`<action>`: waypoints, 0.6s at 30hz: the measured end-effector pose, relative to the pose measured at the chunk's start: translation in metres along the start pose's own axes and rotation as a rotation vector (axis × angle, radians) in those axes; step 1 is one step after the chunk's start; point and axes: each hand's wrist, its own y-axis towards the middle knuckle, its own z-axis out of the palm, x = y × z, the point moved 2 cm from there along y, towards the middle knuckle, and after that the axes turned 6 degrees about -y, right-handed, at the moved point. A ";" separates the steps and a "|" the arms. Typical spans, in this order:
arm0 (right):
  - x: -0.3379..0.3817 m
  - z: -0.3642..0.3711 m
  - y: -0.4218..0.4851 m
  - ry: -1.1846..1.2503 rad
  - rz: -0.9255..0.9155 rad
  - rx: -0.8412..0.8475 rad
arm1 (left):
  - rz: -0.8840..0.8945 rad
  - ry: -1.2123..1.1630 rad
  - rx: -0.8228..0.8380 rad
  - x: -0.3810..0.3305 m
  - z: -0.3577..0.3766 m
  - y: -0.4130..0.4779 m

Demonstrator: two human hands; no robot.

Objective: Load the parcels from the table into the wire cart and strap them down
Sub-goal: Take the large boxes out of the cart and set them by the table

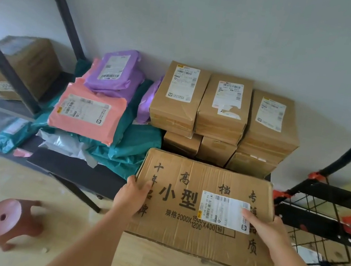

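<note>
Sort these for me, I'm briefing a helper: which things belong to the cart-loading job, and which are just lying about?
Job: big flat box, gripped by left hand and right hand; stacked small boxes; mailer bags; table; wire cart.
Lying about: stool; shelf rack; shelf box.

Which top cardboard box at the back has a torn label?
The middle brown cardboard box: its white label is ripped at the bottom; the left box and right box carry whole labels.
</note>
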 end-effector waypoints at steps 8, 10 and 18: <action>0.004 -0.001 -0.017 0.069 -0.029 -0.025 | -0.016 0.013 -0.041 0.007 0.002 0.003; -0.002 0.002 -0.023 0.084 -0.034 -0.048 | -0.008 0.012 -0.065 0.009 0.001 0.002; -0.025 0.003 -0.050 0.112 -0.061 -0.138 | -0.014 -0.108 -0.115 0.024 -0.001 -0.010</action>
